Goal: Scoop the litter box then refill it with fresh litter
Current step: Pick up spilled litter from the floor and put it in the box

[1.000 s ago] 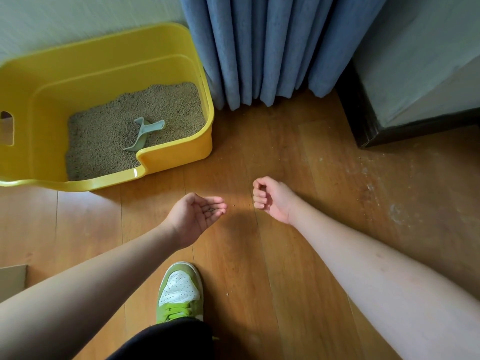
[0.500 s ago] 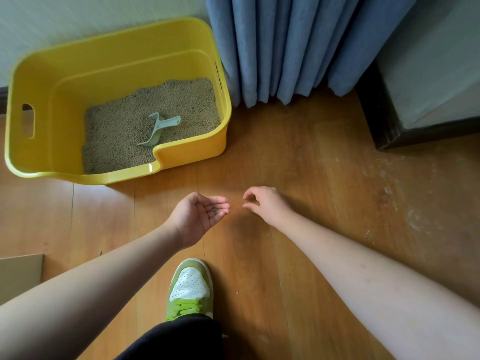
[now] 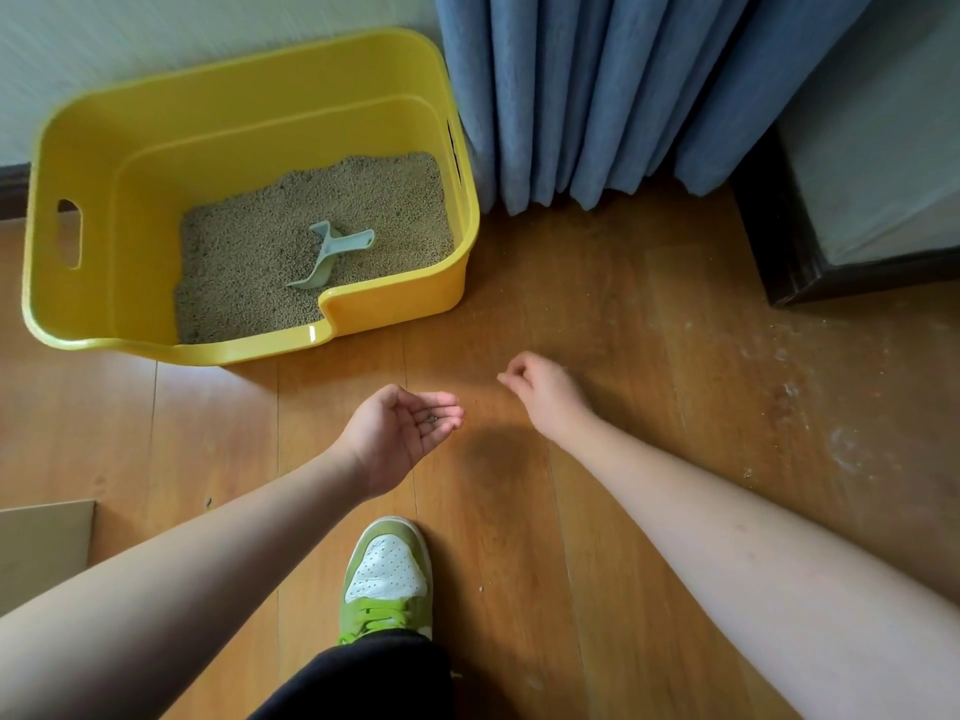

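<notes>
Left hand [image 3: 402, 433] cupped open, holding grains; right hand [image 3: 540, 389] pinched, contents unclear. Scoop [image 3: 332, 254] looked light, stiff; grip handle.

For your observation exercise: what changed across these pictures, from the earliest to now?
The right hand uncurled from a fist into a thumb-and-finger pinch and edged toward the cupped left hand. The left palm kept its few litter grains; the scoop stayed lying in the litter box.
</notes>
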`<state>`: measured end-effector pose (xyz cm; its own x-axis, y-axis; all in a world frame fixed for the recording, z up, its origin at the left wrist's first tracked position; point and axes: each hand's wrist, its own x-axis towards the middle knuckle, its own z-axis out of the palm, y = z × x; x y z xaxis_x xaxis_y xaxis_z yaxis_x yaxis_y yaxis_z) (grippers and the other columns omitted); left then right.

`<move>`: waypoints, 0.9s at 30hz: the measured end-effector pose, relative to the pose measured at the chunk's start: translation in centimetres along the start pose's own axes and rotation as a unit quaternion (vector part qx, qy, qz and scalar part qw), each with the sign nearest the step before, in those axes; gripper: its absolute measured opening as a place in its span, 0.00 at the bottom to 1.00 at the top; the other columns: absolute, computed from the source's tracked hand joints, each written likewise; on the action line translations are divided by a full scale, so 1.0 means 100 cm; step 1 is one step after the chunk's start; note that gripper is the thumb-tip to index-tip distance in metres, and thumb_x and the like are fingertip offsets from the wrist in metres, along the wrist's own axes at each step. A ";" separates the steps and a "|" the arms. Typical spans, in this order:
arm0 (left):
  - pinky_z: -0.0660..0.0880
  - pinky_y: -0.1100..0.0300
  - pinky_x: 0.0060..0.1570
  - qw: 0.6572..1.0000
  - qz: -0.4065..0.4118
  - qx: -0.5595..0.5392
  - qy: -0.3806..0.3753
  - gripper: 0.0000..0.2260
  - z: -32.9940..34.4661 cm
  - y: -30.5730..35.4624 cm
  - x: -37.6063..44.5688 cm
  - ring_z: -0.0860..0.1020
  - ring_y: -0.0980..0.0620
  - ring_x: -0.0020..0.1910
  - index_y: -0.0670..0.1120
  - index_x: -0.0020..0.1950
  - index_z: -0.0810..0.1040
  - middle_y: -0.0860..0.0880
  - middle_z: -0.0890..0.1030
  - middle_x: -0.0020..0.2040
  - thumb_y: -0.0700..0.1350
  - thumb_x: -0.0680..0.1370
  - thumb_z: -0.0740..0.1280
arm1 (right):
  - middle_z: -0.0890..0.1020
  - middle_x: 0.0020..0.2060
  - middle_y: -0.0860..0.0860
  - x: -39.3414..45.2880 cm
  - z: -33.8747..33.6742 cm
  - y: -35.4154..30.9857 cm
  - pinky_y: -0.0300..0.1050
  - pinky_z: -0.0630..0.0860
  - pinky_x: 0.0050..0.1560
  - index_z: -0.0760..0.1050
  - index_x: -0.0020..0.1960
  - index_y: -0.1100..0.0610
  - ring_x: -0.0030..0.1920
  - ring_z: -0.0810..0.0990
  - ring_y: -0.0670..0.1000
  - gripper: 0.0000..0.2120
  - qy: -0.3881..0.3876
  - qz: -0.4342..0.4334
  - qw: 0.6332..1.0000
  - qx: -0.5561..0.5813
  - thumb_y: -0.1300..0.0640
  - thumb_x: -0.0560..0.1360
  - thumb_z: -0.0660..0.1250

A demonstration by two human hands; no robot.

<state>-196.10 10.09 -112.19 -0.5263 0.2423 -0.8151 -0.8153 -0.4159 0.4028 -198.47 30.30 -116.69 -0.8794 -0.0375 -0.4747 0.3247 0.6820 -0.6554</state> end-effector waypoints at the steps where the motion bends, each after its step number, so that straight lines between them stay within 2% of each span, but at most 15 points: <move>1: 0.82 0.58 0.45 1.000 -0.001 0.000 0.001 0.19 0.001 -0.001 0.000 0.82 0.43 0.45 0.32 0.53 0.78 0.35 0.82 0.46 0.39 0.76 0.50 | 0.77 0.51 0.47 0.002 -0.004 -0.002 0.40 0.72 0.48 0.72 0.64 0.55 0.50 0.76 0.47 0.16 0.008 0.041 0.995 0.087 0.48 0.80 0.59; 2: 0.82 0.58 0.46 1.000 -0.003 0.002 0.000 0.19 0.003 -0.001 0.000 0.82 0.43 0.45 0.32 0.53 0.78 0.35 0.82 0.46 0.39 0.76 0.50 | 0.76 0.46 0.46 0.005 -0.008 -0.004 0.40 0.71 0.45 0.69 0.67 0.54 0.45 0.75 0.46 0.17 0.006 0.094 0.974 0.206 0.48 0.81 0.58; 3: 0.81 0.57 0.47 1.000 -0.003 0.003 -0.001 0.19 0.005 -0.002 0.000 0.82 0.43 0.45 0.32 0.53 0.78 0.35 0.82 0.46 0.39 0.76 0.50 | 0.73 0.39 0.46 0.007 -0.013 -0.006 0.40 0.69 0.39 0.68 0.66 0.53 0.37 0.72 0.45 0.15 -0.007 0.146 0.928 0.344 0.49 0.82 0.57; 5: 0.80 0.57 0.49 1.000 -0.003 0.008 -0.004 0.19 0.010 -0.002 -0.001 0.82 0.43 0.46 0.32 0.53 0.78 0.36 0.82 0.46 0.39 0.77 0.50 | 0.65 0.28 0.48 0.007 -0.023 -0.004 0.40 0.63 0.32 0.68 0.56 0.56 0.29 0.62 0.46 0.08 -0.043 0.202 0.811 0.547 0.53 0.82 0.56; 6: 0.80 0.57 0.49 1.000 -0.003 0.010 -0.005 0.19 0.012 -0.002 -0.001 0.82 0.43 0.46 0.32 0.53 0.78 0.36 0.82 0.46 0.39 0.77 0.50 | 0.62 0.27 0.49 0.007 -0.028 -0.001 0.41 0.62 0.31 0.68 0.48 0.57 0.28 0.60 0.47 0.08 -0.069 0.206 0.780 0.587 0.54 0.83 0.56; 8: 0.81 0.57 0.47 1.000 -0.002 0.010 -0.006 0.19 0.017 0.000 0.001 0.82 0.43 0.45 0.32 0.53 0.78 0.36 0.82 0.47 0.39 0.77 0.50 | 0.62 0.27 0.50 0.003 -0.036 0.003 0.42 0.63 0.32 0.64 0.39 0.57 0.28 0.60 0.48 0.13 -0.111 0.189 0.762 0.610 0.56 0.82 0.56; 12: 0.81 0.57 0.48 1.000 0.000 0.015 -0.007 0.20 0.024 0.001 0.007 0.83 0.43 0.46 0.32 0.54 0.78 0.35 0.82 0.47 0.39 0.77 0.49 | 0.71 0.31 0.51 0.000 -0.048 0.017 0.43 0.73 0.39 0.69 0.40 0.57 0.33 0.69 0.49 0.10 -0.160 0.132 0.804 0.558 0.60 0.80 0.60; 15: 0.81 0.57 0.49 1.000 -0.002 0.023 -0.015 0.20 0.030 0.000 0.007 0.82 0.43 0.45 0.32 0.54 0.78 0.36 0.82 0.46 0.39 0.77 0.49 | 0.76 0.33 0.53 -0.004 -0.055 0.028 0.43 0.75 0.40 0.73 0.41 0.59 0.34 0.73 0.48 0.08 -0.154 0.143 0.817 0.537 0.62 0.79 0.62; 18: 0.81 0.57 0.48 1.000 -0.003 0.022 -0.020 0.20 0.033 0.000 0.007 0.82 0.44 0.45 0.32 0.54 0.78 0.36 0.82 0.46 0.38 0.77 0.49 | 0.75 0.32 0.53 -0.005 -0.057 0.034 0.41 0.72 0.35 0.74 0.39 0.60 0.32 0.71 0.48 0.09 -0.123 0.167 0.834 0.511 0.62 0.77 0.60; 21: 0.81 0.57 0.48 1.000 -0.005 0.017 -0.020 0.20 0.031 0.000 0.007 0.83 0.44 0.45 0.32 0.54 0.78 0.36 0.82 0.46 0.39 0.77 0.49 | 0.67 0.29 0.51 0.001 -0.055 0.034 0.40 0.63 0.30 0.71 0.39 0.58 0.28 0.63 0.47 0.10 -0.068 0.190 0.851 0.486 0.58 0.78 0.59; 23: 0.82 0.57 0.47 1.000 -0.004 0.016 -0.022 0.20 0.029 -0.001 0.007 0.83 0.43 0.45 0.32 0.54 0.78 0.36 0.82 0.47 0.39 0.77 0.49 | 0.68 0.29 0.50 0.005 -0.054 0.029 0.40 0.65 0.32 0.72 0.39 0.57 0.30 0.66 0.48 0.13 -0.020 0.184 0.897 0.401 0.52 0.79 0.60; 24: 0.82 0.57 0.47 1.000 -0.003 0.017 -0.023 0.20 0.028 0.000 0.007 0.83 0.43 0.45 0.32 0.54 0.78 0.36 0.82 0.47 0.39 0.77 0.49 | 0.73 0.33 0.50 0.006 -0.053 0.027 0.40 0.69 0.37 0.75 0.41 0.57 0.34 0.71 0.48 0.14 0.005 0.174 0.925 0.337 0.49 0.79 0.61; 26: 0.81 0.57 0.47 1.000 -0.001 0.020 -0.023 0.20 0.026 0.001 0.005 0.82 0.44 0.45 0.32 0.54 0.78 0.36 0.82 0.47 0.39 0.77 0.49 | 0.79 0.46 0.47 0.010 -0.052 0.025 0.41 0.72 0.48 0.79 0.52 0.55 0.47 0.76 0.48 0.15 0.045 0.121 0.973 0.191 0.44 0.78 0.62; 27: 0.81 0.58 0.47 0.999 0.001 0.021 -0.023 0.20 0.026 0.001 0.004 0.82 0.44 0.45 0.32 0.54 0.78 0.36 0.82 0.47 0.39 0.77 0.49 | 0.78 0.48 0.45 0.010 -0.052 0.024 0.40 0.71 0.49 0.78 0.56 0.55 0.49 0.76 0.47 0.15 0.052 0.080 0.988 0.124 0.45 0.78 0.63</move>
<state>-197.06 12.39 -111.43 -0.5370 0.2831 -0.7946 -0.8238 -0.3788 0.4218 -200.39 35.67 -115.69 -0.8364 0.1411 -0.5296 0.5271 0.4724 -0.7064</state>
